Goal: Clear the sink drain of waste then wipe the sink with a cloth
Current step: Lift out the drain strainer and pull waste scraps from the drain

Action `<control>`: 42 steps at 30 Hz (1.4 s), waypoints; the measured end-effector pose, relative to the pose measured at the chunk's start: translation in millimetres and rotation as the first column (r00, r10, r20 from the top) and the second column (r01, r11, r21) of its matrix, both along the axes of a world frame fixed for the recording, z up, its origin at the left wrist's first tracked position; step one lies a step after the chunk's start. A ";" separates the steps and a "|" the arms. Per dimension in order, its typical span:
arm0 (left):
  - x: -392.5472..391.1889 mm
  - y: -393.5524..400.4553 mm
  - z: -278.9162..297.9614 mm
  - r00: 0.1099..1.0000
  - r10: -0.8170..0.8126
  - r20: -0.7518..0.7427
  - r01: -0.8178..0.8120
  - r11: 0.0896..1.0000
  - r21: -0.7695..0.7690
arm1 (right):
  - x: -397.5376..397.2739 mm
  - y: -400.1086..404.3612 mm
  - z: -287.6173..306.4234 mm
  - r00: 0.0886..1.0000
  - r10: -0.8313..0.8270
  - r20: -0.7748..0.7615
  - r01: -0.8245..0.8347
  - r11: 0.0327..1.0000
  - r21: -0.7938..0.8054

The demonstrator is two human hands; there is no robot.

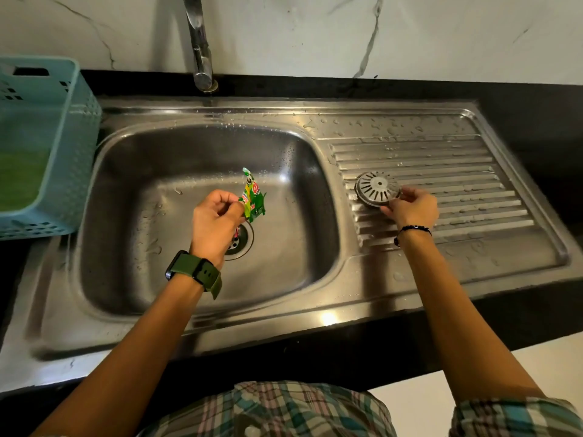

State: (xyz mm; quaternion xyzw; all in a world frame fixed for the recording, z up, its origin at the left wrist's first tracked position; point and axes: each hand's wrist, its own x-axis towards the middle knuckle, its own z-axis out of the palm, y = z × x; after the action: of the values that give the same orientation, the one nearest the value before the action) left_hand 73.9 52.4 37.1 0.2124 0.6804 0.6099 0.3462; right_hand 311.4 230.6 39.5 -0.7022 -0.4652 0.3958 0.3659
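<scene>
Plaid shirt (284,408) cut off below; left hand (214,225) pinches a green wrapper (253,200), half hiding the drain (241,239); right hand (410,209) grips the strainer (377,188) on the drainboard (473,171).

Sink (202,310) grey steel. Wrapper (252,197) green with red and white print. Basket (60,146) pale blue, perforated. Watch strap (202,275) olive green. Table (520,99) black. Wall (284,33) white, grey-veined. Shirt (284,411) plaid teal, pink, cream.
</scene>
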 end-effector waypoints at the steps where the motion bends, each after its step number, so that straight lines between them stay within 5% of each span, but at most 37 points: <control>1: 0.4 -0.1 0.7 1.000 0.007 0.010 -0.007 1.000 0.004 | 1.9 -0.7 -1.7 0.999 0.003 0.039 -0.003 1.000 0.004; 8: -0.7 -2.7 4.1 0.993 0.041 0.113 -0.041 0.999 0.003 | -11.8 -16.8 11.6 0.965 0.060 0.255 -0.097 0.986 0.136; 11: -2.6 -1.5 8.5 0.977 0.057 0.205 -0.059 0.998 0.005 | -51.8 -35.3 20.1 0.943 0.324 0.079 -0.331 0.938 0.106; 14: -5.6 -1.0 14.1 0.956 0.021 0.293 -0.034 0.999 0.039 | -101.3 -63.2 23.1 0.791 0.598 -0.127 -0.605 0.796 -0.025; 17: -11.5 -3.7 18.5 0.948 -0.017 0.319 -0.001 0.998 0.055 | -134.4 -79.9 23.9 0.627 0.711 -0.318 -0.773 0.619 -0.139; 20: -18.7 -6.2 21.8 0.952 0.012 0.305 -0.020 1.000 0.021 | -151.9 -86.7 23.7 0.581 0.718 -0.384 -0.808 0.564 -0.169; 23: -26.4 -6.2 17.2 0.979 0.167 0.121 -0.155 0.983 -0.101 | -166.6 -92.9 23.0 0.632 0.745 -0.212 -0.774 0.619 -0.134; 26: -30.3 -8.6 15.1 0.975 0.221 -0.022 -0.222 0.960 -0.171 | -175.3 -95.6 22.2 0.638 0.743 0.200 -0.761 0.649 0.016; 30: -30.8 -12.3 19.6 0.924 0.104 0.369 -0.048 0.986 -0.158 | -181.7 -107.5 19.7 0.499 0.693 0.520 -0.857 0.484 0.177; 33: -37.3 -15.0 17.6 0.835 0.084 0.544 -0.019 0.992 -0.125 | -187.1 -120.8 13.4 0.326 0.792 0.516 -0.945 0.293 0.148; 35: -44.0 -15.1 12.1 0.830 0.137 0.541 -0.062 0.986 -0.154 | -190.7 -123.7 8.4 0.253 0.890 0.378 -0.967 0.235 0.093; 38: -54.9 -16.7 1.1 0.827 0.253 0.501 -0.139 0.957 -0.254 | -202.7 -118.7 -1.8 0.342 0.939 -0.030 -0.934 0.343 0.103; 42: -70.2 -23.8 -12.8 0.813 0.372 0.448 -0.257 0.920 -0.297 | -228.1 -90.1 -44.1 0.596 0.803 -0.021 -0.803 0.596 0.004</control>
State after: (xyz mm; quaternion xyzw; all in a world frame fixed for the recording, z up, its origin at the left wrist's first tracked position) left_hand 3.7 28.6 24.3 -0.1076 0.6581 0.6128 0.4241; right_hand 83.3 140.5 -4.6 -0.4151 -0.7260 0.5268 0.1516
